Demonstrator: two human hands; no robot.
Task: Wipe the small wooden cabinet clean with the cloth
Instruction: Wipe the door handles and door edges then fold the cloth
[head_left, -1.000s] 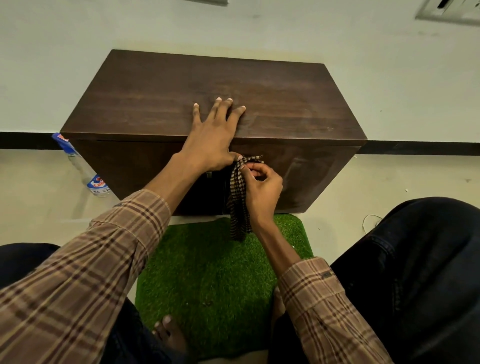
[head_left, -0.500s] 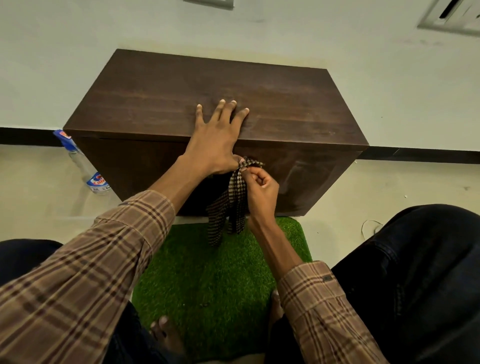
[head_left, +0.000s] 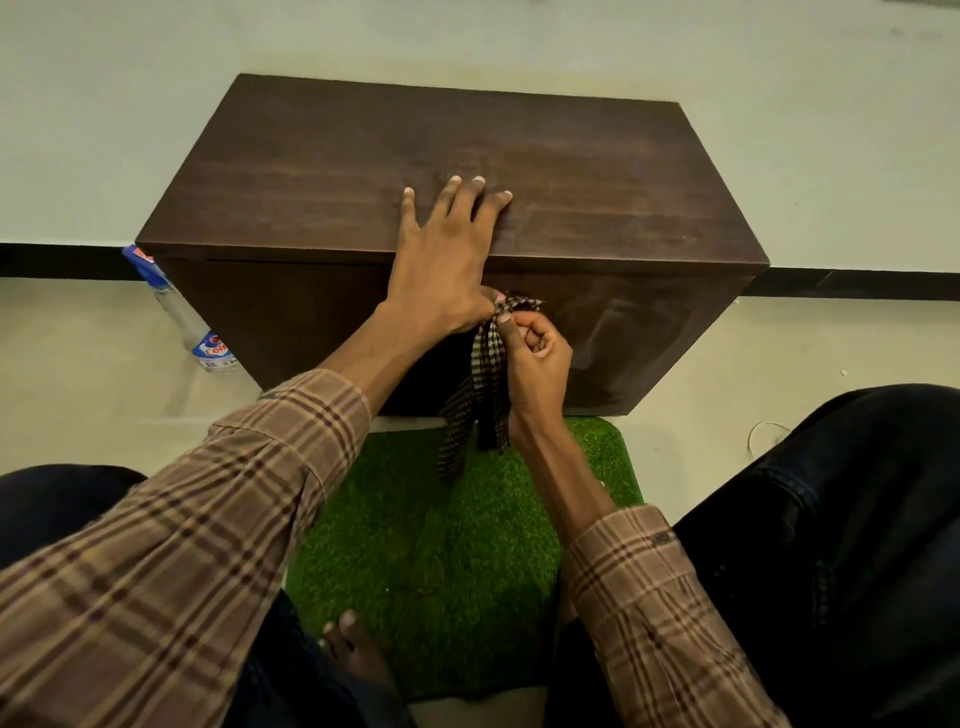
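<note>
**Hands at the cabinet front**

Left hand (head_left: 441, 260): flat, fingers straight and spread, palm pressing the top of the wooden cabinet (head_left: 597, 171) at its front edge; forearm reaches forward in a plaid sleeve.
Right hand (head_left: 535, 353): just beside and below the left wrist, fingers curled, pinching the checked cloth (head_left: 480, 384) against the cabinet's front face; cloth hangs down over the green mat (head_left: 441, 561).
Spray bottle (head_left: 179, 312): well left of the left hand, beside the cabinet.

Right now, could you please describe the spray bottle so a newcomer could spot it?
Find the dark wooden cabinet against the wall. On the floor at its left end lies a clear bottle, the only thing with a blue cap and label.
</note>
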